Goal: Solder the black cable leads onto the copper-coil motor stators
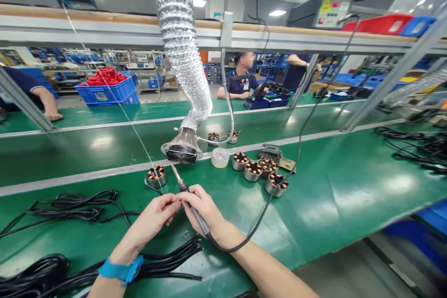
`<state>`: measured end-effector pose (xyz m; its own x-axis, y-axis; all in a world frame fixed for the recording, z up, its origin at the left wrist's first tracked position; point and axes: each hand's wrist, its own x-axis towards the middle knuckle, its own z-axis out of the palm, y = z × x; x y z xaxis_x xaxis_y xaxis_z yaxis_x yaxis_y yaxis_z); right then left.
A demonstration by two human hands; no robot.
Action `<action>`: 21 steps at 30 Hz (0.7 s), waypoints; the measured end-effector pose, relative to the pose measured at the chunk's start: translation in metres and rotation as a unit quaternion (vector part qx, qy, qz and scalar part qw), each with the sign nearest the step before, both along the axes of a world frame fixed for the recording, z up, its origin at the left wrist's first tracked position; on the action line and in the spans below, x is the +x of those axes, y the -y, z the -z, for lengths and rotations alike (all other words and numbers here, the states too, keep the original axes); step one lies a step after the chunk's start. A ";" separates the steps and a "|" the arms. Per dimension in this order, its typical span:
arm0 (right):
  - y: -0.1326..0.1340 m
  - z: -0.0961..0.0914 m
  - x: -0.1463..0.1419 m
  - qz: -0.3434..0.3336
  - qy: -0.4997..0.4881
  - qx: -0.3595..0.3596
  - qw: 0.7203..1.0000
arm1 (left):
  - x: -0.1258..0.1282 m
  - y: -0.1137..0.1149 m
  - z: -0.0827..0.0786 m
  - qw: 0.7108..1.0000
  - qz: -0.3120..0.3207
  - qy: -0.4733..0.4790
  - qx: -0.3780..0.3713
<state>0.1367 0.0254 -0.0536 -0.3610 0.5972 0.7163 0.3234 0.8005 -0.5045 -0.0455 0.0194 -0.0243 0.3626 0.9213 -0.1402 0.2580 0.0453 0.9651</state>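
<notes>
Right hand [206, 212] grips soldering iron [184, 187]; left hand [157, 214] pinched, contents unclear. Keep tip [172, 167] steady, clear of stator [155, 176] just left.

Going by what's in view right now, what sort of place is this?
Probably a factory assembly line: the right hand holds what looks like a soldering iron, copper-wound parts sit on a green workbench, and a foil exhaust hose hangs above.

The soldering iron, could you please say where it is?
In the head view, the soldering iron is left of centre, in the right hand, pointing toward the extractor hood.
</notes>
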 end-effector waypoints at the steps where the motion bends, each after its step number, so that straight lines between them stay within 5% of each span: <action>1: 0.000 0.000 0.000 0.004 0.003 -0.001 1.000 | 0.000 0.000 0.000 1.000 0.008 -0.007 0.002; 11: 0.008 -0.001 -0.002 0.042 0.044 0.010 0.998 | -0.002 -0.003 0.009 0.997 0.020 0.025 -0.068; 21: 0.016 -0.002 0.001 0.046 -0.001 -0.081 0.996 | -0.006 -0.005 0.010 0.995 -0.008 0.031 -0.096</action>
<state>0.1380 0.0093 -0.0515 -0.2987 0.7351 0.6086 0.3905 0.6761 -0.6249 -0.0518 0.0247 -0.0346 0.3615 0.8855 -0.2920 0.1957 0.2341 0.9523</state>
